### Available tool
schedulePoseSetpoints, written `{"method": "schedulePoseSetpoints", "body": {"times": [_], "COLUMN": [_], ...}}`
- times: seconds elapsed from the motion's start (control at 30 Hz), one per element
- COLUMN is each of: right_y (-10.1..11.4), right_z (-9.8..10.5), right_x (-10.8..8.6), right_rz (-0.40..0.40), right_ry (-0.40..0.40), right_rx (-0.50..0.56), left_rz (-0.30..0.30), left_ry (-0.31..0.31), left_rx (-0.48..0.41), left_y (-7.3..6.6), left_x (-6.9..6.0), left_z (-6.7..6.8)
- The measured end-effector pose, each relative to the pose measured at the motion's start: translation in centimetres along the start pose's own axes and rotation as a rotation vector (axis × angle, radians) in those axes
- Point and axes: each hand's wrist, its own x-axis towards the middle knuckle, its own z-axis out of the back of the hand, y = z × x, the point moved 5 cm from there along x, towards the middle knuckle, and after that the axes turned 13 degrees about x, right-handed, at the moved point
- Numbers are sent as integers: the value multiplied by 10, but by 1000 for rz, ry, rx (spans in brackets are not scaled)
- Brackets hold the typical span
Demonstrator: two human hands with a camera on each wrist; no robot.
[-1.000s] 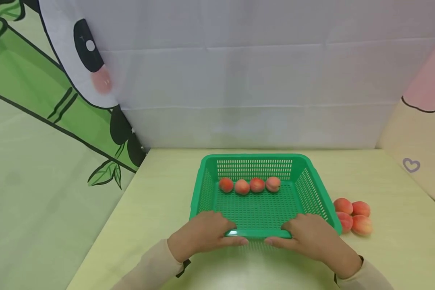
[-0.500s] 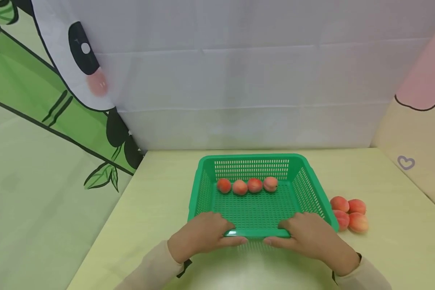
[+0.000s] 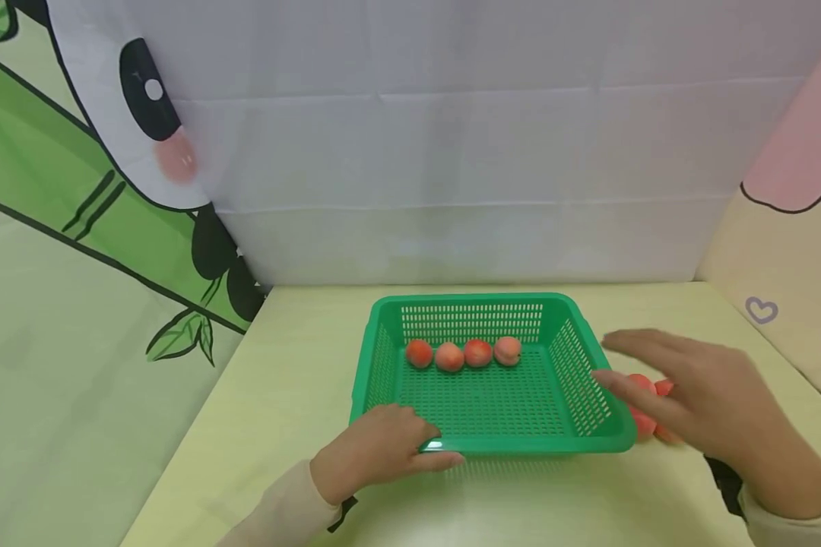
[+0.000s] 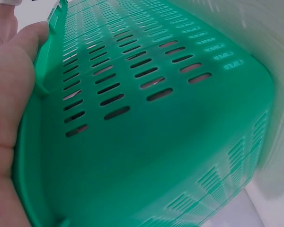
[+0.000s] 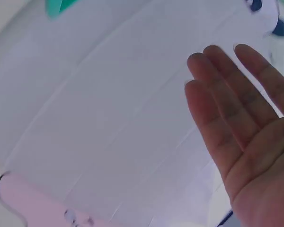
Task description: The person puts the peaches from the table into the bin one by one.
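Left hand [image 3: 379,448] grips the basket [image 3: 540,446], lower centre.
Right hand [image 3: 714,399], fingers extended, holding nothing, partly hides peaches [image 3: 644,428], lower right.

The slotted basket [image 3: 534,445] is green, the peaches [image 3: 479,352] red to pinkish orange — tabletop [image 3: 301,365] pale yellow, sleeves [image 3: 280,494] beige, printed bamboo [image 3: 48,163] green, printed heart [image 3: 749,310] purple.

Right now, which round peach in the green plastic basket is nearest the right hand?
The pink peach at the row's right end; the other three peaches lie farther left.
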Motion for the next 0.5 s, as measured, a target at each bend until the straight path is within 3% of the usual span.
{"method": "schedulePoseSetpoints", "body": {"times": [0.07, 0.13, 0.2, 0.27, 0.37, 0.5], "right_y": [-18, -39, -60, -80, -105, -125], "right_z": [17, 26, 27, 22, 7, -11], "right_x": [-1, -4, -10, -18, -30, -38], "right_rz": [-115, -264, -422, -529, -611, -637], "right_ry": [-27, 10, 113, 247, 424, 533], "right_rx": [-30, -60, -94, -100, -62, 35], "left_rz": [1, -2, -5, -7, -6, -2], "left_ry": [-7, -13, -18, -23, -24, -27], "left_rx": [3, 7, 10, 17, 28, 25], "left_y": [-1, -1, -2, -2, -2, -1], "left_x": [0, 0, 0, 0, 0, 0], "left_z": [0, 0, -1, -2, -2, -2]}}
